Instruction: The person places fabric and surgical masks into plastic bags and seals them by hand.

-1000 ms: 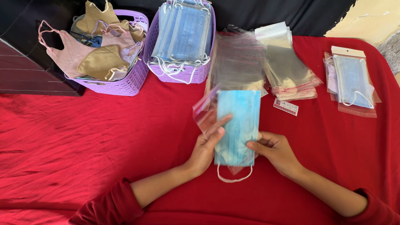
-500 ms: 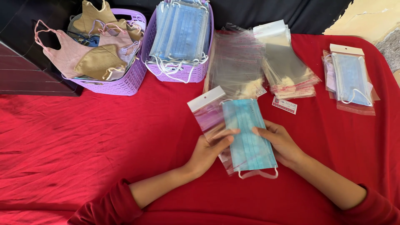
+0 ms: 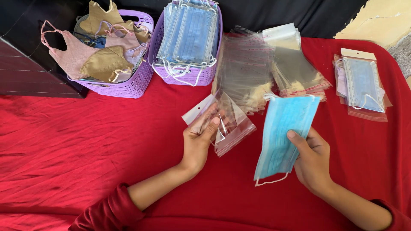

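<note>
My left hand (image 3: 198, 141) holds a clear plastic pouch (image 3: 222, 122) with a white header strip, lifted a little above the red cloth. My right hand (image 3: 312, 160) grips a light blue pleated face mask (image 3: 284, 132) by its lower half, its white ear loop hanging below. Mask and pouch are apart, with a gap of red cloth between them. Both forearms wear dark red sleeves.
A purple basket (image 3: 137, 83) of pink and tan shaped masks stands at the back left, a second purple basket (image 3: 188, 79) of blue masks beside it. Stacks of empty clear pouches (image 3: 265, 64) lie behind my hands. Packed masks (image 3: 361, 83) lie at the right. A red cloth (image 3: 85, 141) covers the table.
The mask and pouch lay together between my hands; now they are separated, the pouch moved left in my left hand and the mask moved right in my right hand.
</note>
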